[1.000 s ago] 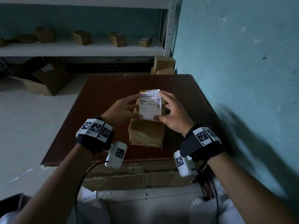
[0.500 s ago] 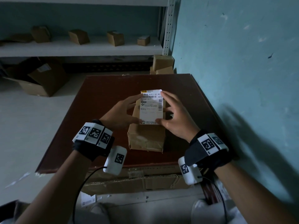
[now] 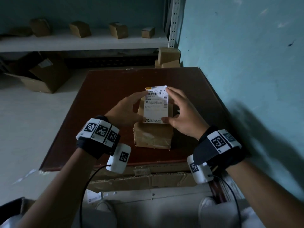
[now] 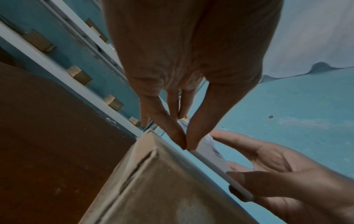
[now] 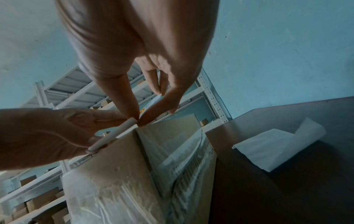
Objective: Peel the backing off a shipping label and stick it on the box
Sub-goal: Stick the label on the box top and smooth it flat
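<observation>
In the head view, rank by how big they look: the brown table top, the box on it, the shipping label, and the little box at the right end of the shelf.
1. Table top.
2. Box.
3. Shipping label.
4. Shelf box, though it sits farthest from the camera, so its true size is unsure.

The table lies bare left of and beyond the box — room to pass there. On the right the wall stands close, and crumpled backing lies beside the box.

label lowered closer to box top; left hand and right hand thumbs shifted to its near corners.
</observation>
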Tool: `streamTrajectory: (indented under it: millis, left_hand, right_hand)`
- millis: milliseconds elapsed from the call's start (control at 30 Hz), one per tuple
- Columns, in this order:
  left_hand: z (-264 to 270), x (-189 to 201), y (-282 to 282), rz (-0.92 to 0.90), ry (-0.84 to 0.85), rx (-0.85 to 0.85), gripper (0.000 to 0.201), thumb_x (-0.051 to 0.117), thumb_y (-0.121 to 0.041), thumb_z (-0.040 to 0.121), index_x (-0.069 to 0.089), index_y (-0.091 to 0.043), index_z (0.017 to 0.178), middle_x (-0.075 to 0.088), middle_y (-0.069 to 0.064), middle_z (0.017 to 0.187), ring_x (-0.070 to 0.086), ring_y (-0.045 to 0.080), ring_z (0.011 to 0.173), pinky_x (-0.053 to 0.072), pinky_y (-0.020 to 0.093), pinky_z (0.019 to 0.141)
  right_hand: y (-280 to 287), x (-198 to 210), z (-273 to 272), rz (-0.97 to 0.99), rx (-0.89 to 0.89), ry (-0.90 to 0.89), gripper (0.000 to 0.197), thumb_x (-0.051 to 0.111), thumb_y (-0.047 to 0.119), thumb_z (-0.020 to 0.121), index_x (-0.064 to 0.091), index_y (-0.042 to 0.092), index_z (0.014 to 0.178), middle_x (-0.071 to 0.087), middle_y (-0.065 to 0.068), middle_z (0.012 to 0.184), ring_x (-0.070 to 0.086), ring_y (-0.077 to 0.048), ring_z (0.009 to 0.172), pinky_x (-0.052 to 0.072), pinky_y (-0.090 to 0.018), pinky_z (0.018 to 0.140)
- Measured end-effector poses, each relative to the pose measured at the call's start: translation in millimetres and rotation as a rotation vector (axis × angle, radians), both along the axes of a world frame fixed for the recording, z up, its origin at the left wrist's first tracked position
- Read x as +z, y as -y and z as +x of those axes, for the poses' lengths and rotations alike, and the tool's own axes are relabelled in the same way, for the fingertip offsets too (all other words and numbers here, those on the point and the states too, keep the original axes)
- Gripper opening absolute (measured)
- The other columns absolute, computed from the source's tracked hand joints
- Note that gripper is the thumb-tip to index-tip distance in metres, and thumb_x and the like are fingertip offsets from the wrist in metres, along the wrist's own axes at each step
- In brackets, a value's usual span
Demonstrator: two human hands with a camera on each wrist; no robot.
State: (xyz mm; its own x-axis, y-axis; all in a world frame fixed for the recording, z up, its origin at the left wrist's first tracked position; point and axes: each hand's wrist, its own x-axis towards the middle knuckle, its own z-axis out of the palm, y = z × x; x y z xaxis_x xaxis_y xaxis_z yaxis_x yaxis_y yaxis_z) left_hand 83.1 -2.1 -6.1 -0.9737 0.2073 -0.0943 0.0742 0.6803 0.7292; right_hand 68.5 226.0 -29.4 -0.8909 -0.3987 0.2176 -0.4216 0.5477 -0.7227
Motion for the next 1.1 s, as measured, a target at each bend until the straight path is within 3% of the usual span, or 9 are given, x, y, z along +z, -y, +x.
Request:
streamTrajectory:
  millis: [133,233,367,467,567,700,833,1100]
  left_hand:
    - [1,0,1,-0.036,-0.019,0.001,0.096,0.078,-0.007,0.08,0.025,-0.03,0.157,0.029,-0.009,0.161,0.025,0.015,0.149,0.027,0.036,0.113]
    - [1,-1,1,-0.054,-0.029,0.002,0.095,0.078,-0.007,0.081,0.025,-0.029,0.157,0.03,-0.009,0.161,0.026,0.014,0.148,0.024,0.027,0.104]
    - [1,-1,1,-0.062,-0.016,0.007,0.095,0.078,-0.008,0.081,0.025,-0.029,0.157,0.029,-0.009,0.161,0.026,0.015,0.148,0.023,0.025,0.102]
    - [0,0,0,-0.052,-0.003,0.012,0.096,0.079,-0.008,0.08,0.025,-0.029,0.157,0.029,-0.008,0.161,0.026,0.017,0.148,0.028,0.03,0.107]
    - [0,1,-2,-0.044,0.003,0.013,0.092,0.077,-0.009,0.082,0.027,-0.029,0.156,0.031,-0.008,0.16,0.028,0.016,0.147,0.029,0.026,0.1]
    - [-1,-1,-7,-0.02,-0.037,0.048,0.078,0.073,-0.012,0.087,0.035,-0.026,0.153,0.039,-0.006,0.156,0.034,0.016,0.144,0.033,0.023,0.098]
    - [-2,-7,-13,-0.049,-0.087,0.09,0.076,0.075,-0.007,0.085,0.041,-0.022,0.151,0.045,-0.003,0.152,0.041,0.016,0.141,0.034,0.019,0.097]
    - [-7,-6,-9,-0.037,-0.038,0.089,0.084,0.079,-0.008,0.081,0.038,-0.024,0.152,0.043,-0.002,0.153,0.042,0.018,0.139,0.038,0.023,0.095]
  right_hand:
    - [2,2,4,0.007,0.008,0.015,0.098,0.083,0.012,0.079,0.026,0.017,0.158,0.026,0.006,0.16,0.028,-0.007,0.144,0.039,-0.034,0.116]
    - [4,3,6,0.011,0.007,0.024,0.098,0.083,0.012,0.079,0.026,0.018,0.158,0.026,0.007,0.159,0.03,-0.007,0.143,0.046,-0.04,0.111]
    - [5,2,6,0.014,0.001,0.018,0.097,0.083,0.011,0.079,0.026,0.018,0.158,0.026,0.007,0.16,0.032,-0.01,0.144,0.044,-0.037,0.113]
    - [5,2,6,0.006,-0.005,0.024,0.097,0.082,0.01,0.079,0.026,0.02,0.158,0.026,0.009,0.159,0.034,-0.006,0.141,0.044,-0.025,0.11]
    - [4,2,5,0.01,-0.013,0.012,0.094,0.081,0.01,0.081,0.028,0.019,0.157,0.028,0.008,0.158,0.032,0.0,0.135,0.042,-0.014,0.102]
    - [6,-1,2,0.013,-0.058,-0.025,0.08,0.076,0.012,0.086,0.035,0.014,0.155,0.035,0.004,0.155,0.038,-0.008,0.139,0.043,-0.026,0.111]
    - [10,-6,-2,0.021,-0.126,-0.03,0.077,0.076,0.011,0.085,0.039,0.014,0.152,0.038,0.005,0.152,0.042,-0.013,0.138,0.047,-0.037,0.11]
    - [13,-4,-4,0.079,-0.142,-0.023,0.079,0.077,0.014,0.084,0.038,0.015,0.153,0.038,0.006,0.153,0.042,-0.013,0.139,0.042,-0.028,0.111]
